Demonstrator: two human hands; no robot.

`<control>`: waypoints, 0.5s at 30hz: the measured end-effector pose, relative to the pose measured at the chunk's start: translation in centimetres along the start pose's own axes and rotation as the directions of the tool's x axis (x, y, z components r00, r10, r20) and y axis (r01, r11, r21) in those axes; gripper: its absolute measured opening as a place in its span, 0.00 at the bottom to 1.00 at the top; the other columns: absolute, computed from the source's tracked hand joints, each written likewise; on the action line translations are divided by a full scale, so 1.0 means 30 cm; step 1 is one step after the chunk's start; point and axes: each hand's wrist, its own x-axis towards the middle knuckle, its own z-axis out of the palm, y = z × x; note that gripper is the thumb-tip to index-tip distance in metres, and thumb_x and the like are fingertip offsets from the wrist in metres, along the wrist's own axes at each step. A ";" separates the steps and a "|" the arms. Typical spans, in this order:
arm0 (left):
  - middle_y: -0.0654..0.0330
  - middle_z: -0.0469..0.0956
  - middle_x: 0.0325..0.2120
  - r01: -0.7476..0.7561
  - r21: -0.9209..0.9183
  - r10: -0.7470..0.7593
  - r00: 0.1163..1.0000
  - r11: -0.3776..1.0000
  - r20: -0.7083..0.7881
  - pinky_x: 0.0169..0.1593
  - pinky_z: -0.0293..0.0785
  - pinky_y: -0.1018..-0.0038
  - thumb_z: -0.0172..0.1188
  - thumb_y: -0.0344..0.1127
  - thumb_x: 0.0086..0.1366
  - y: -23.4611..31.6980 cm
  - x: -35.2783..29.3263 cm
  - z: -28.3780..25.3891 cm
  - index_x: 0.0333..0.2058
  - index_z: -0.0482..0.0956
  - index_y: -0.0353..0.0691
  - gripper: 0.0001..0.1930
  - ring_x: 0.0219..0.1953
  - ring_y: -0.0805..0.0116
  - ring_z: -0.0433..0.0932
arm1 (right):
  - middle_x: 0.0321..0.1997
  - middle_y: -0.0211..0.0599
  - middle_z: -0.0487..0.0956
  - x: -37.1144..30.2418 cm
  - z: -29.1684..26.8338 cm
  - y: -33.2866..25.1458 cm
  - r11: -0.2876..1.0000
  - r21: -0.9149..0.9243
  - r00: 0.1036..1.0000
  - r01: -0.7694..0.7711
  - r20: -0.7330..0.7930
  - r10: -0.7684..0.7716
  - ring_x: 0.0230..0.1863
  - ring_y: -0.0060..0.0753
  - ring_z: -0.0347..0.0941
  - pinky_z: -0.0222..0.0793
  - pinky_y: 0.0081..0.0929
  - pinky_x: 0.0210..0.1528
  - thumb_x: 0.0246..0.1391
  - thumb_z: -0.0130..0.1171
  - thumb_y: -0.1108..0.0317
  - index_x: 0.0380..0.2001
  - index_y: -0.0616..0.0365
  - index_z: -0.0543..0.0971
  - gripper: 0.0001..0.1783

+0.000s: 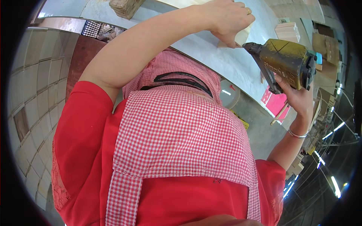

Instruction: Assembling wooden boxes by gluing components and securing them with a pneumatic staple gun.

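My right hand (292,94) is wrapped round the handle of a worn yellow-and-black nail gun (284,56). The gun's dark nose points left, right beside the fingertips of my left hand (232,22). Those fingers are bent down and closed on a pale wooden piece (244,35) at the table's near side. Part of the piece is hidden under my left hand. Whether the nose touches the wood or stops just short of it, I cannot tell.
The pale table (211,49) crosses ahead of me. A brown wooden bundle (126,7) lies far left, a stack of pale wood pieces (287,32) far right. Below the edge are a round tub (229,96) and a bright pink sheet (277,105). Boards (37,86) stand at left.
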 end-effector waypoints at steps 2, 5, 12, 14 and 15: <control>0.46 0.77 0.39 -0.001 -0.004 0.001 1.000 1.000 0.003 0.50 0.68 0.59 0.70 0.52 0.46 0.003 0.001 -0.005 0.40 0.75 0.32 0.31 0.46 0.51 0.76 | 0.44 0.36 0.83 0.005 -0.002 0.008 0.999 0.009 0.998 0.051 0.022 -0.051 0.42 0.26 0.78 0.75 0.27 0.45 0.51 0.71 0.70 0.48 0.66 0.78 0.22; 0.46 0.77 0.39 -0.010 0.003 0.010 1.000 1.000 -0.002 0.50 0.68 0.59 0.70 0.52 0.46 0.002 0.007 -0.001 0.40 0.75 0.32 0.31 0.46 0.51 0.76 | 0.45 0.39 0.82 0.005 0.002 0.021 0.994 0.101 0.999 -0.034 0.021 0.032 0.44 0.28 0.78 0.75 0.28 0.46 0.48 0.73 0.71 0.47 0.67 0.75 0.24; 0.46 0.77 0.38 -0.010 0.021 0.010 1.000 1.000 -0.013 0.49 0.69 0.59 0.70 0.53 0.46 0.001 0.006 -0.005 0.40 0.74 0.31 0.32 0.46 0.52 0.76 | 0.44 0.39 0.83 0.027 -0.005 -0.013 0.982 0.024 0.980 -0.188 0.069 0.186 0.44 0.26 0.78 0.75 0.27 0.47 0.46 0.74 0.72 0.45 0.67 0.76 0.24; 0.46 0.77 0.37 -0.008 0.030 0.009 1.000 1.000 -0.015 0.49 0.69 0.59 0.70 0.53 0.46 0.004 0.003 -0.011 0.40 0.74 0.31 0.32 0.45 0.52 0.76 | 0.43 0.38 0.83 0.033 -0.007 -0.023 0.980 0.011 0.977 -0.200 0.077 0.199 0.43 0.26 0.79 0.74 0.27 0.47 0.46 0.74 0.72 0.45 0.67 0.77 0.23; 0.46 0.77 0.37 0.004 0.039 -0.003 1.000 0.999 -0.027 0.49 0.69 0.59 0.70 0.53 0.46 0.009 0.001 -0.018 0.40 0.74 0.31 0.32 0.45 0.52 0.76 | 0.43 0.38 0.83 0.033 -0.009 -0.022 0.981 0.010 0.978 -0.196 0.069 0.195 0.43 0.26 0.79 0.74 0.27 0.47 0.46 0.74 0.72 0.45 0.67 0.77 0.23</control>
